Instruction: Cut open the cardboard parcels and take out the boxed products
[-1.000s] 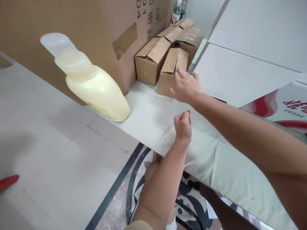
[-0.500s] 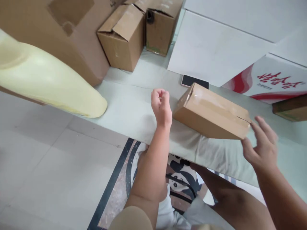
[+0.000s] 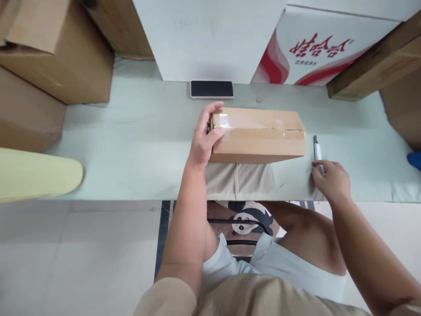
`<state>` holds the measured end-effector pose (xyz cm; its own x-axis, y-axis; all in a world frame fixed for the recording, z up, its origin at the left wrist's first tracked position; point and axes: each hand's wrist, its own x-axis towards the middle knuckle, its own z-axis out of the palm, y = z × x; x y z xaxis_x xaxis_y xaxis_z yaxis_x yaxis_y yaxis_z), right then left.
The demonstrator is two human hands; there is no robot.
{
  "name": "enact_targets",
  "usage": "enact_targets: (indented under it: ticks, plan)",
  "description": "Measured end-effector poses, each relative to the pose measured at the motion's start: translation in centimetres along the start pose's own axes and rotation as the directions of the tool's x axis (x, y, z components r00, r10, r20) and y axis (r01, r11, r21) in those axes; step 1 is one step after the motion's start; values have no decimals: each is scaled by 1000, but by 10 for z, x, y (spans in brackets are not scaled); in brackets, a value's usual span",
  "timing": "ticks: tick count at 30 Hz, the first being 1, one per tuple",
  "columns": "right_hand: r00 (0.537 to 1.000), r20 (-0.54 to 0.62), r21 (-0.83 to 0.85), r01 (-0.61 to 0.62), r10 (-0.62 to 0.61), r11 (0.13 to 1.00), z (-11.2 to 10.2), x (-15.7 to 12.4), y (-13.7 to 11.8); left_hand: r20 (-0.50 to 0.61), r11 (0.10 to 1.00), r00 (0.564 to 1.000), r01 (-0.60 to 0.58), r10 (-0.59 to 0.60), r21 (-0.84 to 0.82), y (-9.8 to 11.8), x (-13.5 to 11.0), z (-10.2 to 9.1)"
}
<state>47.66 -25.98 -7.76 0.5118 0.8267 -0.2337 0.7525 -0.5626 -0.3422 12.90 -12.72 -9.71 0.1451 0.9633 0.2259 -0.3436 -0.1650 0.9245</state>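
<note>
A small taped cardboard box [image 3: 259, 135] lies on the pale green table [image 3: 138, 140] straight in front of me. My left hand [image 3: 204, 137] grips its left end, thumb on the near side and fingers curled over the top. My right hand [image 3: 330, 179] rests on the table to the right of the box, fingers closing on the lower end of a small white utility knife [image 3: 317, 152] that lies just past the box's right end.
A black phone [image 3: 212, 88] lies behind the box. Brown cartons [image 3: 55, 57] stand at the left, a white and red carton [image 3: 312, 44] at the back, another brown carton [image 3: 378, 66] at the right. A pale yellow bottle [image 3: 36, 173] pokes in at the left edge.
The box has come from the stack at the back left to the table in front of me. My left hand opened from a fist onto its left end. My right hand let go and dropped to the knife.
</note>
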Motion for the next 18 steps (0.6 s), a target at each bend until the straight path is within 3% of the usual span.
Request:
enact_targets:
  ticks: [3, 5, 7, 9, 12, 14, 16, 18]
  plan:
    - [995, -20, 155, -95, 100, 983, -6, -4, 2, 50, 997, 997, 64, -62, -40, -2, 1, 6]
    - [983, -65, 393, -135, 174, 910, -12, -10, -4, 102, 994, 990, 101, -95, -51, -6, 0, 11]
    - [955, -162, 632, -94, 249, 770, -20, -19, -19, 151, 989, 981, 133, -123, -58, -11, -1, 16]
    - [916, -288, 734, 23, 280, 679, -28, -30, -39, 183, 984, 972, 164, -149, -71, -15, -2, 20]
    - [862, -479, 636, 210, 167, 743, -35, -46, -72, 192, 981, 968, 180, -163, -77, -17, -5, 26]
    - [815, -579, 513, 331, 35, 792, -33, -54, -92, 179, 991, 976, 130, -122, -32, -18, -7, 30]
    - [781, -620, 439, 429, -79, 789, -28, -58, -106, 177, 998, 984, 28, -38, 58, -19, -10, 34]
    - [781, -612, 443, 467, -123, 765, -24, -60, -113, 180, 989, 983, -55, 29, 139, -22, -12, 36]
